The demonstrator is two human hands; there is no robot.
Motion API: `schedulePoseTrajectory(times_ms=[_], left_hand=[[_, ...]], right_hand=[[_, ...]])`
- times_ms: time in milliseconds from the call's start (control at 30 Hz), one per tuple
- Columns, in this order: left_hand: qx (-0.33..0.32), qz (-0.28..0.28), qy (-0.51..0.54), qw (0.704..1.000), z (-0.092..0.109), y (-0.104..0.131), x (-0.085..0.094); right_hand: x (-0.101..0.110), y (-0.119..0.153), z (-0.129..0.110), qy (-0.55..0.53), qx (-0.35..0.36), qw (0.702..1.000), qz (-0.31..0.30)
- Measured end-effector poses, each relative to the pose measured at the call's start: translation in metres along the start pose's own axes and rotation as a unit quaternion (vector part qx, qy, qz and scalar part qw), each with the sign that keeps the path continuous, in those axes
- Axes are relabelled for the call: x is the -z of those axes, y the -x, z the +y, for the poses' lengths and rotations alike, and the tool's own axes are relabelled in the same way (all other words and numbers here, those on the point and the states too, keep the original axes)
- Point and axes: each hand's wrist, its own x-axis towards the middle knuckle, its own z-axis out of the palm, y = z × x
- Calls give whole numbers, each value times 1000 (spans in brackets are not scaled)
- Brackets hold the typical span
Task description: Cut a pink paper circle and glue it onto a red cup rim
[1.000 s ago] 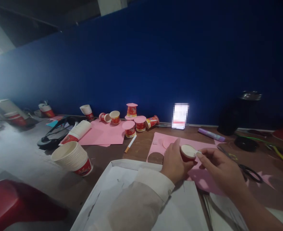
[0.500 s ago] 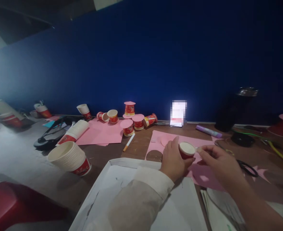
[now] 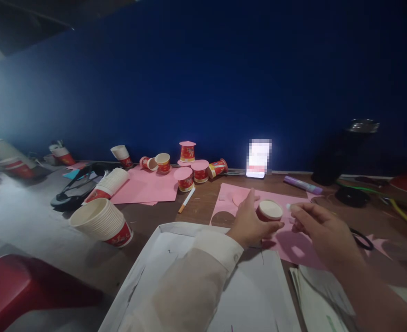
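My left hand [image 3: 253, 221] is wrapped round the side of a red paper cup [image 3: 270, 210], thumb in front and fingers behind. The cup's pale round end faces up, and its lower part is mostly hidden by the hand. Just to the right, my right hand [image 3: 319, 226] is closed in a pinch, with a small whitish tip [image 3: 288, 207] showing at the fingertips. What that piece is I cannot make out. It is a little apart from the cup's rim. Under both hands lies a pink paper sheet [image 3: 220, 203] with round holes cut in it.
Red cups with pink paper discs [image 3: 183, 174] stand behind, near a lit phone [image 3: 258, 159]. A stack of paper cups [image 3: 101, 221] lies left, a white tray [image 3: 175, 226] in front. Right are a purple tube [image 3: 303, 185], scissors [image 3: 362, 240] and a dark bottle [image 3: 345, 147].
My right hand has drawn slightly right, away from the cup's rim, so a gap shows between them. My left hand still holds the cup. The view has shifted slightly.
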Motion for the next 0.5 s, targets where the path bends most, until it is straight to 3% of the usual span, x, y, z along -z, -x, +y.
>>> schedulePoseTrajectory(times_ms=[133, 500], left_hand=[[-4, -47, 50, 998, -5, -1, 0], [-15, -12, -25, 999, -8, -2, -4]], right_hand=[[0, 2, -4, 43, 21, 999, -9], [-3, -2, -3, 122, 17, 992, -23]])
